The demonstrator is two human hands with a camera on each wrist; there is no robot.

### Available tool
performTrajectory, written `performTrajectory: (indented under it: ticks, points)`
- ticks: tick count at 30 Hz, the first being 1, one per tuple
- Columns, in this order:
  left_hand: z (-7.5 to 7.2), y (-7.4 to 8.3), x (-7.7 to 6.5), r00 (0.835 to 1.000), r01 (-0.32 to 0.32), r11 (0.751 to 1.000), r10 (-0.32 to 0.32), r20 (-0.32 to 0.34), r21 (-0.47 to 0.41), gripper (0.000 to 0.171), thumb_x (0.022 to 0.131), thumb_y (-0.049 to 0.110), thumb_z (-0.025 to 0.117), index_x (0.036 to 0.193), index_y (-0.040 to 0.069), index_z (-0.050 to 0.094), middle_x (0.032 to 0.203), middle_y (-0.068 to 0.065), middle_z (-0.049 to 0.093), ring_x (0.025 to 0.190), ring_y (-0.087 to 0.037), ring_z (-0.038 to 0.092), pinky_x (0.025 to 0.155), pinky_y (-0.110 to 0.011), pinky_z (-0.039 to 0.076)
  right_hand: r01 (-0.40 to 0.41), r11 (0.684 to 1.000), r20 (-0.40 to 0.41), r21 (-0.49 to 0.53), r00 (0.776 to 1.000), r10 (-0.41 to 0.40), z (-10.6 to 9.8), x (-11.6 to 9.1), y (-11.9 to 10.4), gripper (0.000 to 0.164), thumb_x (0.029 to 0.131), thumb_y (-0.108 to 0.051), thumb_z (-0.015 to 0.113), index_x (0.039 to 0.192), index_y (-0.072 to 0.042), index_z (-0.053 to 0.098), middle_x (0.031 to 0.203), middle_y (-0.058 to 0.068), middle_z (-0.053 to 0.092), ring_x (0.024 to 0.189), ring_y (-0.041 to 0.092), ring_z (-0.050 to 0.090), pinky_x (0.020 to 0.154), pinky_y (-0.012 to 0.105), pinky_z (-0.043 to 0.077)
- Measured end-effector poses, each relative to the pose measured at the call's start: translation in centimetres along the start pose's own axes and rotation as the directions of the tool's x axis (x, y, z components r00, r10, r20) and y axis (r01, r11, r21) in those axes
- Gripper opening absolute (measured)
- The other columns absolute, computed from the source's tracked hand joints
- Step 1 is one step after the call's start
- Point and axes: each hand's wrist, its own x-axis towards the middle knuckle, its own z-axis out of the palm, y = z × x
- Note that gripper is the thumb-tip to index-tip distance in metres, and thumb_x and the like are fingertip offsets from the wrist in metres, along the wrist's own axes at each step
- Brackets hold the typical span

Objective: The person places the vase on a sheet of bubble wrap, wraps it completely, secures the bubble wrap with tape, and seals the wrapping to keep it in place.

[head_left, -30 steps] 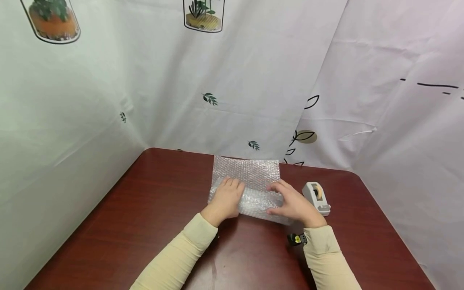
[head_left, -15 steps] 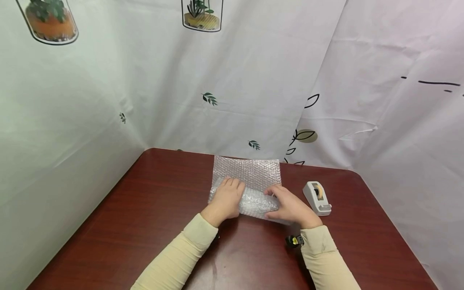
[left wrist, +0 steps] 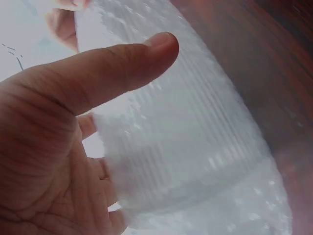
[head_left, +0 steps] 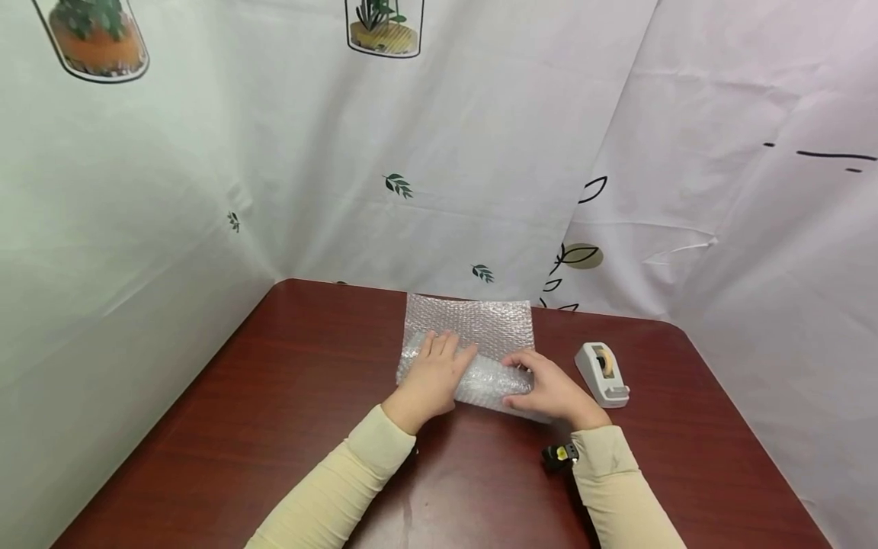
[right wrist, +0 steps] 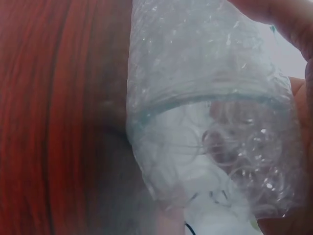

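Note:
A roll of clear bubble wrap (head_left: 487,383) lies crosswise on the table, its flat tail of wrap (head_left: 473,319) spread toward the back edge. Through the layers, the right wrist view shows the bluish rim (right wrist: 205,98) of a clear glass, and the left wrist view shows its ribbed side (left wrist: 186,112). My left hand (head_left: 428,381) rests over the roll's left part, fingers extended and spread, the thumb reaching across the near side. Around the right end curve the fingers and thumb of my right hand (head_left: 552,390). The wrap's open end extends past the glass rim.
A white tape dispenser (head_left: 604,375) with a roll of tape stands right of the right hand. A small black device (head_left: 559,456) sits at the right wrist. White printed curtains (head_left: 480,152) border the dark red table (head_left: 309,366) at the back and sides.
My left fingers have spread and straightened, and the thumb has moved away from them. The right hand has shifted slightly left and closed in around the roll's right end.

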Motion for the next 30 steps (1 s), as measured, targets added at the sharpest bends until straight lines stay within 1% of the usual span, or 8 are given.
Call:
performTrajectory:
  ticks: [3, 7, 9, 12, 14, 20, 26, 30]
  points:
    - [-0.4, 0.6, -0.2, 1.000, -0.010, 1.000, 0.010, -0.005, 0.012, 0.088, 0.070, 0.018, 0.088, 0.147, 0.020, 0.045, 0.143, -0.019, 0.046, 0.137, -0.038, 0.044, 0.117, -0.056, 0.028, -0.002, 1.000, -0.007, 0.017, 1.000, 0.002, 0.1, -0.1, 0.3, 0.053, 0.070, -0.020, 0.090, 0.116, -0.010, 0.066, 0.111, 0.000, 0.064, 0.099, 0.016, 0.058, 0.087, 0.036, 0.049]
    - [-0.8, 1.1, -0.6, 0.999, 0.000, 0.999, 0.002, -0.041, 0.047, 0.079, 0.074, 0.014, 0.084, 0.143, 0.024, 0.049, 0.141, -0.017, 0.048, 0.134, -0.036, 0.047, 0.116, -0.055, 0.030, 0.003, 0.999, -0.008, 0.037, 1.000, -0.003, 0.3, -0.1, 0.6, 0.051, 0.072, -0.021, 0.090, 0.117, -0.010, 0.066, 0.110, 0.000, 0.064, 0.098, 0.017, 0.057, 0.086, 0.036, 0.049]
    - [-0.8, 1.3, -0.7, 0.999, 0.005, 0.998, -0.002, -0.046, 0.068, 0.076, 0.076, 0.013, 0.082, 0.144, 0.026, 0.049, 0.141, -0.017, 0.048, 0.134, -0.035, 0.047, 0.115, -0.055, 0.030, -0.006, 0.999, -0.004, 0.050, 1.000, 0.006, 0.3, -0.2, 0.7, 0.051, 0.073, -0.021, 0.089, 0.117, -0.011, 0.066, 0.110, 0.000, 0.063, 0.099, 0.017, 0.057, 0.087, 0.035, 0.048]
    - [-0.4, 1.3, -0.7, 0.999, 0.003, 0.997, 0.000, -0.037, 0.072, 0.076, 0.078, 0.011, 0.080, 0.146, 0.027, 0.049, 0.141, -0.017, 0.048, 0.134, -0.034, 0.047, 0.115, -0.056, 0.030, -0.020, 0.998, 0.004, 0.066, 1.000, 0.020, 0.4, -0.1, 0.9, 0.051, 0.074, -0.021, 0.089, 0.118, -0.011, 0.066, 0.111, 0.000, 0.063, 0.101, 0.018, 0.056, 0.089, 0.037, 0.048]
    - [0.0, 1.1, -0.5, 1.000, 0.005, 0.998, -0.003, -0.026, 0.068, 0.077, 0.080, 0.010, 0.079, 0.147, 0.030, 0.048, 0.142, -0.015, 0.048, 0.135, -0.033, 0.046, 0.116, -0.056, 0.030, -0.028, 0.997, 0.013, 0.072, 1.000, 0.027, 0.4, -0.1, 1.0, 0.051, 0.075, -0.022, 0.089, 0.119, -0.012, 0.066, 0.112, -0.001, 0.062, 0.101, 0.017, 0.056, 0.090, 0.037, 0.047]
    - [0.9, -0.2, 0.1, 0.998, 0.031, 0.999, -0.029, -0.047, 0.028, 0.077, 0.079, 0.005, 0.078, 0.145, 0.034, 0.051, 0.135, -0.012, 0.053, 0.128, -0.035, 0.049, 0.112, -0.057, 0.034, -0.012, 0.997, 0.025, 0.075, 1.000, 0.010, 0.2, -0.1, 1.0, 0.052, 0.076, -0.024, 0.089, 0.121, -0.011, 0.065, 0.114, 0.001, 0.062, 0.102, 0.018, 0.056, 0.090, 0.036, 0.048]
    - [0.9, -1.2, 0.0, 0.998, 0.036, 0.999, -0.034, -0.046, 0.031, 0.078, 0.078, 0.006, 0.079, 0.145, 0.034, 0.052, 0.133, -0.012, 0.056, 0.126, -0.039, 0.052, 0.110, -0.057, 0.037, 0.002, 0.996, 0.026, 0.092, 1.000, -0.005, 0.2, -0.1, 1.1, 0.052, 0.076, -0.024, 0.088, 0.121, -0.010, 0.066, 0.115, 0.002, 0.063, 0.102, 0.017, 0.056, 0.089, 0.034, 0.047]
    - [0.9, -1.5, 0.1, 0.998, 0.012, 0.999, -0.009, -0.064, 0.043, 0.079, 0.075, 0.008, 0.081, 0.144, 0.033, 0.052, 0.130, -0.013, 0.057, 0.120, -0.039, 0.054, 0.108, -0.055, 0.040, -0.009, 0.996, 0.024, 0.085, 1.000, 0.007, 0.1, -0.1, 1.0, 0.052, 0.075, -0.023, 0.089, 0.120, -0.011, 0.067, 0.115, 0.001, 0.063, 0.103, 0.014, 0.055, 0.089, 0.032, 0.047]
